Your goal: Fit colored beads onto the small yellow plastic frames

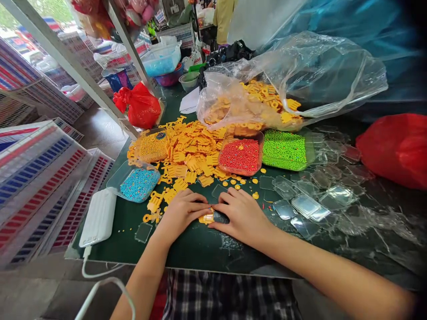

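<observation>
The left hand (pixel 182 213) and right hand (pixel 242 216) lie palm-down, fingertips closing on a yellow plastic piece (pixel 207 217)

Your left hand (pixel 182 212) and right hand (pixel 242 216) are both palms down, fingers a bit curled, tips pretty much meeting in the middle. Your bare left forearm (pixel 143 280) drops almost straight back, while your right forearm (pixel 333 271) angles way out sideways.

Free room: worktop (pixel 200 251) below left hand (pixel 182 213) and right hand (pixel 242 218)
Ahead: yellow plastic pieces (pixel 190 151)
Right: clear plastic squares (pixel 310 200)
</observation>
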Demonstrator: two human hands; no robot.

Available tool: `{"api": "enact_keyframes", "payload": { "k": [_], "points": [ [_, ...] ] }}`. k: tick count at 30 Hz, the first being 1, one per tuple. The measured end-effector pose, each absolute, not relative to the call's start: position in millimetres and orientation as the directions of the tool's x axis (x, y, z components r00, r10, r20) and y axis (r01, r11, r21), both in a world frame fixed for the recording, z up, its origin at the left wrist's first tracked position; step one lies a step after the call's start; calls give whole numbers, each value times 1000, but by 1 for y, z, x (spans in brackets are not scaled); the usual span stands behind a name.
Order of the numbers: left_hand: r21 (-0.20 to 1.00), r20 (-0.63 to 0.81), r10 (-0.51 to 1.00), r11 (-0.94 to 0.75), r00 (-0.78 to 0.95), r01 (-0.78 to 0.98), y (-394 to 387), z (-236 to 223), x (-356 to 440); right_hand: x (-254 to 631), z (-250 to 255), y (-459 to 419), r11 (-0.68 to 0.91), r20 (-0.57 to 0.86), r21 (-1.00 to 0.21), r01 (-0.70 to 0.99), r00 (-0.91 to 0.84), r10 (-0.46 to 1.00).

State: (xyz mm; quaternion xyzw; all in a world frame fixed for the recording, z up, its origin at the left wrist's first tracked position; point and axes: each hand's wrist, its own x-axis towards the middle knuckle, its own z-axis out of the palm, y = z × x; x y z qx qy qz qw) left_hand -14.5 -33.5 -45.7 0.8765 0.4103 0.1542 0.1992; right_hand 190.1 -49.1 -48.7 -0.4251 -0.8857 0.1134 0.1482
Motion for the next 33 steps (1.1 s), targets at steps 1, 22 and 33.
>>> {"api": "enact_keyframes", "payload": {
  "k": [1, 22, 33],
  "points": [
    [485, 105, 784, -577, 612, 657, -34, -45, -14, 190, -49, -49, 614, 169, -328, 718, -595, 786],
    [528, 77, 806, -532, 586, 662, -36, -46, -11, 191, -50, -48, 607, 160, -348, 714, -593, 789],
    [538, 119, 865, -468, 487, 701, -35, -37, -21, 191, -52, -51, 626, 172, -317, 712, -606, 777]
  ]
}}
